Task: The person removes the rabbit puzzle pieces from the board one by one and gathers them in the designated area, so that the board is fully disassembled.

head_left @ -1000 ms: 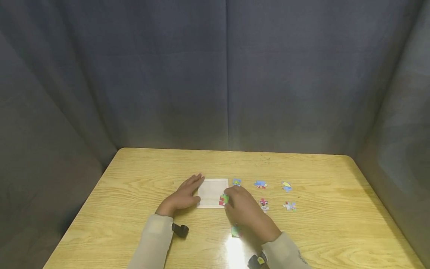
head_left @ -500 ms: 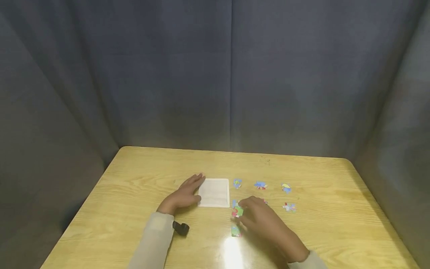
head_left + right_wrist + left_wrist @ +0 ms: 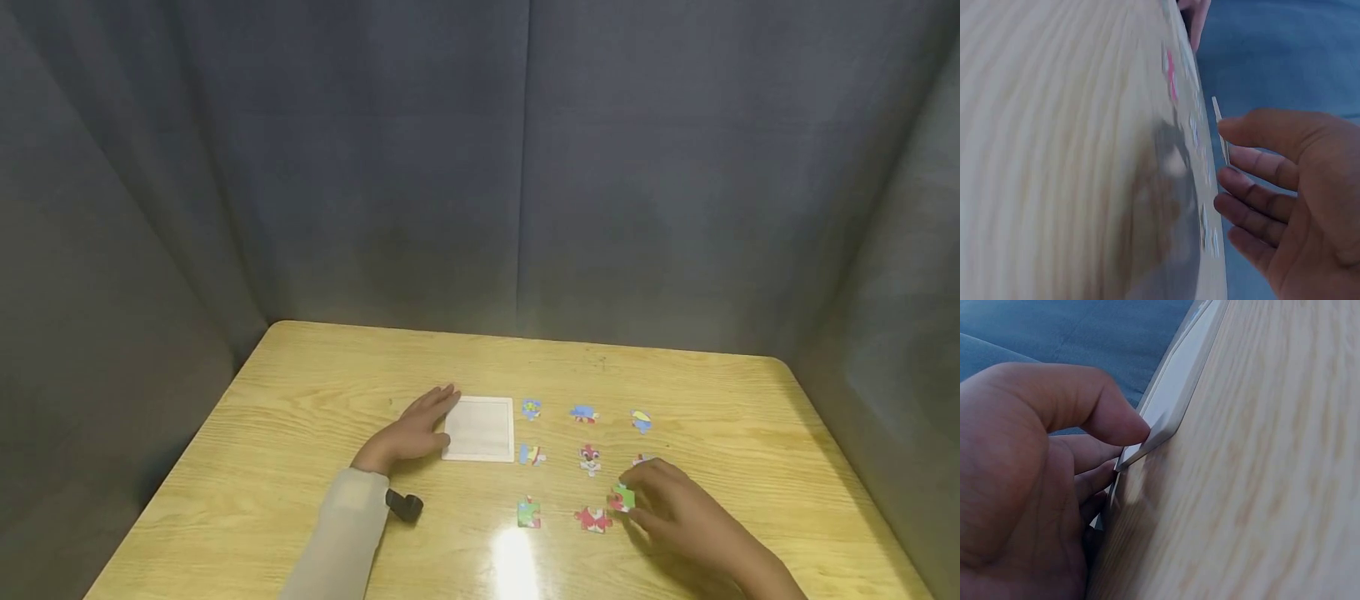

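My left hand [image 3: 408, 435] rests on the left edge of a shallow pale puzzle tray [image 3: 480, 428], fingers stretched toward its far corner. In the left wrist view the thumb [image 3: 1119, 422] touches the rim of the tray. My right hand [image 3: 686, 510] pinches a green and red puzzle piece [image 3: 622, 497] between thumb and fingers. The right wrist view shows that piece edge-on, raised over the table. Close to the left of it lies a red puzzle piece [image 3: 593, 520]. A puzzle piece [image 3: 641, 458] behind my right hand is partly hidden by the fingers.
More puzzle pieces lie in rows right of the tray, among them a red face piece [image 3: 589, 458], a blue and yellow piece [image 3: 641, 420] and a green piece [image 3: 528, 513]. Grey curtains [image 3: 375, 167] stand behind the wooden table [image 3: 300, 400].
My right hand has carried the green and red piece from over the tray to the right, past the red piece, uncovering several pieces. My left hand has stayed at the tray.
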`<move>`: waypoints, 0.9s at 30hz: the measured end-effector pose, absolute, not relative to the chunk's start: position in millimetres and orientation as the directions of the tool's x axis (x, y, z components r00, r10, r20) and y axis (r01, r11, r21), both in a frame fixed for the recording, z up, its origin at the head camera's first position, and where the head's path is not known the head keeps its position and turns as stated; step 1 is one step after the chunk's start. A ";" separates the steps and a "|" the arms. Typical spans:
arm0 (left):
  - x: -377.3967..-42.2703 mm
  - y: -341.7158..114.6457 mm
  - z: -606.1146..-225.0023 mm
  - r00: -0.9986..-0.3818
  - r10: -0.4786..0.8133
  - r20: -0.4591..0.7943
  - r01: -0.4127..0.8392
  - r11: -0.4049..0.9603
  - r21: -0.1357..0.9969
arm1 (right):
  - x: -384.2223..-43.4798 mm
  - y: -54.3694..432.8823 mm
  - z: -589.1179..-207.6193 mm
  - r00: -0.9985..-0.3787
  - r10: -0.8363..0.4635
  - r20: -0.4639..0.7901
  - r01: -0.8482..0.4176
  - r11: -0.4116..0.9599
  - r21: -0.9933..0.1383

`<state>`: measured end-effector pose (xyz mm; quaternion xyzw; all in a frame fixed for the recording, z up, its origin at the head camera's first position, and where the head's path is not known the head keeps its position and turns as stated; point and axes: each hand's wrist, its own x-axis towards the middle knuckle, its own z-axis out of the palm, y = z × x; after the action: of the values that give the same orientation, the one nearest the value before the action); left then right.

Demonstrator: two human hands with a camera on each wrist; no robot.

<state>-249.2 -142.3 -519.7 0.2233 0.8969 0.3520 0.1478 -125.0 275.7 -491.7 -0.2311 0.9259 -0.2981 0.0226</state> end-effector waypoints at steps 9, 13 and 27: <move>-249.7 -142.3 -520.3 -0.853 0.509 -0.117 0.289 0.648 0.705 | -108.6 308.7 -499.1 -0.884 -0.462 0.072 -0.428 0.736 -0.525; -250.2 -142.4 -521.1 -0.855 0.506 -0.119 0.280 0.641 0.715 | -106.0 312.7 -502.0 -0.869 -0.481 0.117 -0.467 0.717 -0.518; -249.6 -143.3 -522.2 -0.857 0.503 -0.112 0.288 0.649 0.704 | -110.3 315.1 -509.6 -0.866 -0.474 0.162 -0.486 0.717 -0.499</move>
<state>-249.6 -143.3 -522.2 0.2208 0.8954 0.3562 0.1504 -110.3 315.1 -509.6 -0.2589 0.9266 -0.2726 -0.0111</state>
